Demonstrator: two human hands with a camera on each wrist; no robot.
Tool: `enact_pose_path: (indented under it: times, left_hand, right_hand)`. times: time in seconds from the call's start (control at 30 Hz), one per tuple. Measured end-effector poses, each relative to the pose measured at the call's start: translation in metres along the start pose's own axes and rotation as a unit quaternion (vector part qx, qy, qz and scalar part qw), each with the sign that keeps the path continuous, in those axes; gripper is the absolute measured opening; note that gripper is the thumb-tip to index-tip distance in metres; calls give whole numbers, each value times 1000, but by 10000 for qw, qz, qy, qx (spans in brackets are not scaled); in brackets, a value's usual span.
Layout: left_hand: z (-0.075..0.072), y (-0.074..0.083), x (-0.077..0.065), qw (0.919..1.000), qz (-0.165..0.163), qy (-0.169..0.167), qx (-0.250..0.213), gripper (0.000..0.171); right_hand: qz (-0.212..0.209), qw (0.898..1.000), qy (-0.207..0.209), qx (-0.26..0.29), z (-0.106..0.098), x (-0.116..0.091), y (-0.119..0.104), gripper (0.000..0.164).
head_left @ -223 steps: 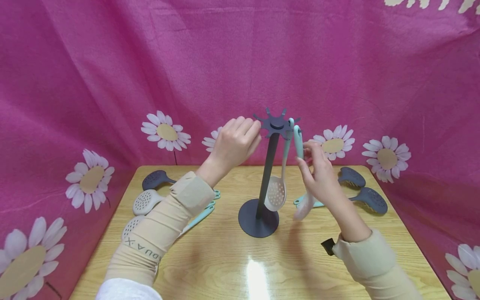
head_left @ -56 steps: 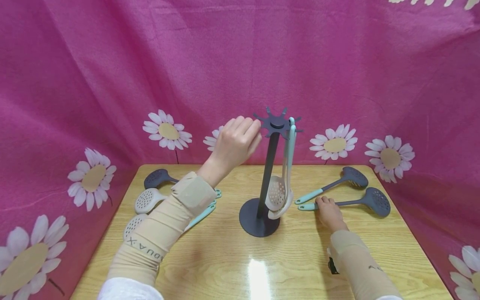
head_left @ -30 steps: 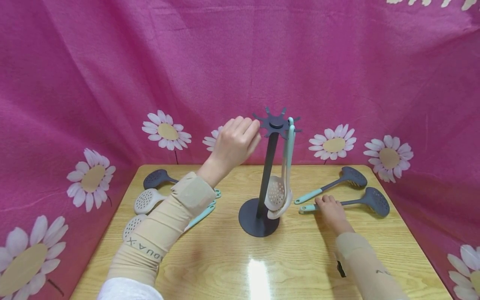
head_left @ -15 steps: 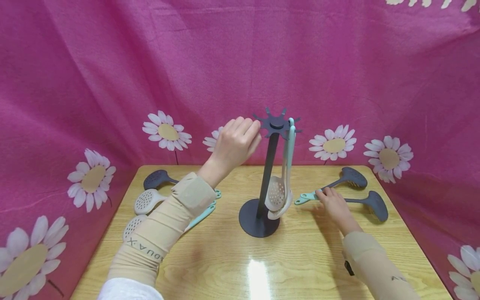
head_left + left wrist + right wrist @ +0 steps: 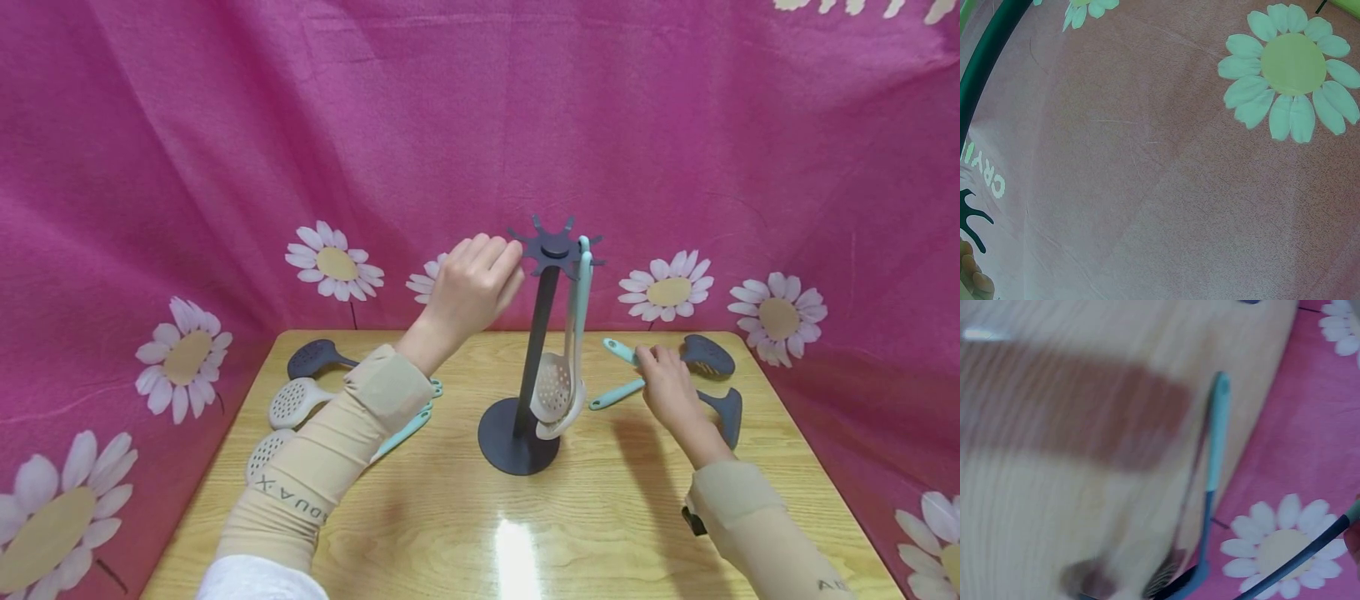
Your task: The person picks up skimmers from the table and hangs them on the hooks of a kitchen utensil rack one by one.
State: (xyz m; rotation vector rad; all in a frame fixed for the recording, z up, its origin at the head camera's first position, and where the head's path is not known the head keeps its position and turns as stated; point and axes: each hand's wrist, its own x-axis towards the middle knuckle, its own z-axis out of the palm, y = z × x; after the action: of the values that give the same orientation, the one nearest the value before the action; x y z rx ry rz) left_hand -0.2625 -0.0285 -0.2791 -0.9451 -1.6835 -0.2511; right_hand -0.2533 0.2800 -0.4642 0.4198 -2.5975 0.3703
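Item: a dark-headed utensil (image 5: 727,414) with a teal handle (image 5: 621,350), right of the black rack (image 5: 536,350) and apparently raised off the desk (image 5: 585,517), judging by the right-wrist view. The right grip (image 5: 670,392) is clenched on it near where handle meets shaft; exact finger placement is obscured.

Risks, as assessed: the head, hanging well out from the grip, could swing or twist the handle if pressure slackens. A second dark utensil (image 5: 1215,444) lies just beside, crossing beneath in the head view; a low sideways sweep could catch and drag it. Two pale utensils (image 5: 552,386) hang on the rack's right side, close together; a bump there could unhook one. Uneven loading could tilt the rack should its support be withdrawn.

Pose: the right forearm reaches in from the lower right, hand over the desk, knuckles up. The left forearm slants up from the lower left; the left grip (image 5: 474,277) is curled at the rack's top prongs, evidently holding one, though the contact is hidden in the head view.
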Motion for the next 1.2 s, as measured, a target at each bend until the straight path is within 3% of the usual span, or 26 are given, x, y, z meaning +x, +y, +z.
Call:
enact_pose_path:
  times: [0.6,0.93,1.2]
  left_hand:
    - [1,0,0,10000,-20,42,-73,3]
    - [1,0,0,9999,-27,35,-103,9]
    - [0,0,0,9999,-47,54,-99,10]
  right_hand:
    - [120,9899,1107,881,-47,20,-51,22]
    - [176,9818,1343,1328,-80,23,-90,20]
    - [-20,9769,1553,1471,-99,24,-115,20]
